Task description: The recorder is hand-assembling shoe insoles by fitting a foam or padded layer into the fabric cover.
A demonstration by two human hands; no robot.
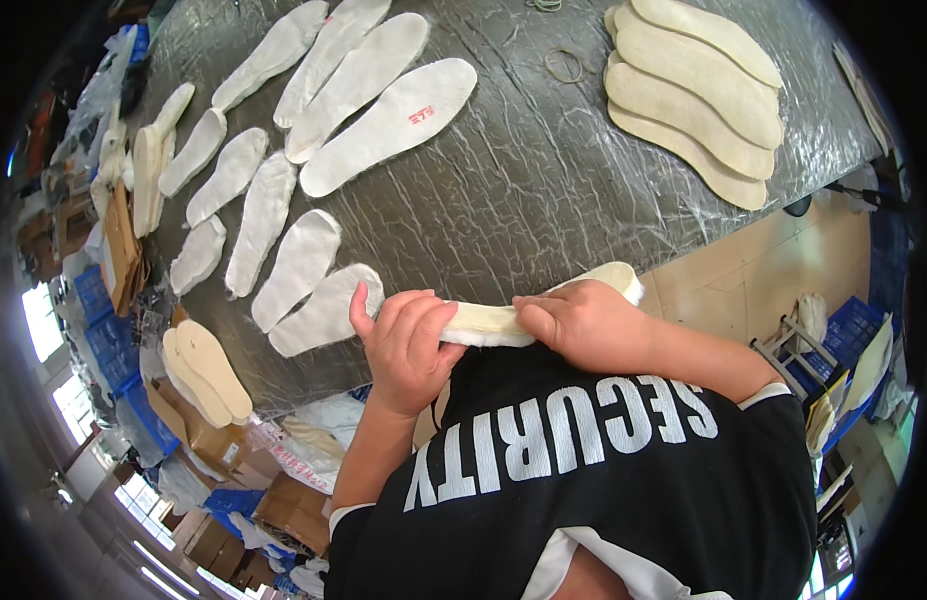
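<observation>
A cream insole (487, 321) with white fleece along its lower edge is stretched between my hands, in front of my chest at the table's near edge. My left hand (408, 345) grips one end, its thumb and fingers closed around it. My right hand (587, 324) clasps the other part, and the rounded tip sticks out beyond the knuckles. Whether it is one insole or several pressed together I cannot tell. Close to my left fingers lies a white fleece insole (329, 312) on the table.
The dark table (514, 200) has a wrinkled clear plastic cover. More white insoles (394, 128) spread over its left side; a fanned stack of cream insoles (699, 90) lies at the far right. A rubber band (565, 66) rests between them. Cardboard boxes (296, 512) and blue crates (856, 335) stand around the table.
</observation>
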